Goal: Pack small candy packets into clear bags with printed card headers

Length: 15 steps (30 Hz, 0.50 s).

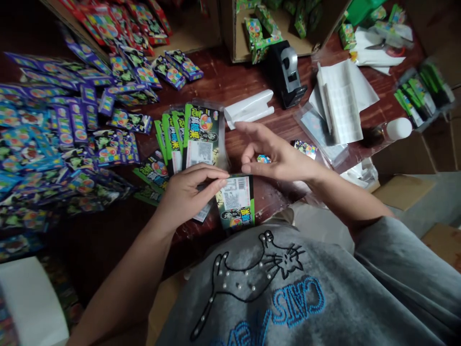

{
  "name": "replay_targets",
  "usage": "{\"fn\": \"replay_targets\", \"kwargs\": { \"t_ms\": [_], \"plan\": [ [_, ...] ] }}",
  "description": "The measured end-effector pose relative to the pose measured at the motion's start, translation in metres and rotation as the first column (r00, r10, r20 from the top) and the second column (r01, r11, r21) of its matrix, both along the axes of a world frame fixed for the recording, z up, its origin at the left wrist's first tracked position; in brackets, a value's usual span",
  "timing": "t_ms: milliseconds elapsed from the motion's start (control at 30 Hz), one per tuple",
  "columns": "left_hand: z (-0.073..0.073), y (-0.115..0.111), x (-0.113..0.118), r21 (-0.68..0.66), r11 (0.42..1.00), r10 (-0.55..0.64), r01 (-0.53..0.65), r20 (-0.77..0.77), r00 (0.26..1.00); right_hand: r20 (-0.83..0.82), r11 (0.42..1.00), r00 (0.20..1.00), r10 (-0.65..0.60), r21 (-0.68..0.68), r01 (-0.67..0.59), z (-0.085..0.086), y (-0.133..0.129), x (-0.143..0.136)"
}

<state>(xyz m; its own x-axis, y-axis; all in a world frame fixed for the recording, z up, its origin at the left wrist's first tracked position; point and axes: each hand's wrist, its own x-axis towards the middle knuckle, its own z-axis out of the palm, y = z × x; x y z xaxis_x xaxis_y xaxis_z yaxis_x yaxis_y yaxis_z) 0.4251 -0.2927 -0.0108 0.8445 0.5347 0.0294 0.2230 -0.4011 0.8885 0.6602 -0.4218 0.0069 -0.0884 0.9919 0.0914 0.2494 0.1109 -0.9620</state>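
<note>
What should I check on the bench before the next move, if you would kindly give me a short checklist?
1. Left hand has the labelled packet: ok, its upper edge is between thumb and fingers.
2. Right hand is free: cannot tell, a colourful piece shows between its fingers.
3. Packet closed at its upper edge: cannot tell, fingers partly hide it.
4. Space beside the left hand is clear: not ok, other packets lie just beyond it.
5. Tape dispenser uncovered: ok.
</note>
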Motion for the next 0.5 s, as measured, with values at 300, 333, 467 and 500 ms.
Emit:
{"fn": "replay_targets", "kwargs": {
  "t_ms": [300,333,467,500],
  "plan": [
    [-0.011,-0.007,-0.001,-0.146,0.986,0.078,-0.08,-0.02,0.997,0.138,0.992,0.984,0.112,-0.067,-0.103,-0.002,0.021,-0.008],
    [-0.013,-0.007,-0.001,-0.186,0.978,0.091,-0.095,-0.029,0.995,0.2,0.997,0.977,0.069,-0.05,-0.06,-0.001,0.018,-0.011],
    [-0.016,-0.005,-0.002,-0.288,0.949,0.123,-0.13,-0.043,0.992,0.513,0.989,0.846,-0.144,0.105,0.104,-0.001,0.003,-0.025],
    [-0.016,-0.004,-0.001,-0.296,0.947,0.119,-0.124,-0.038,0.992,0.557,0.987,0.815,-0.158,0.123,0.107,-0.003,-0.001,-0.028]
  ]
}}
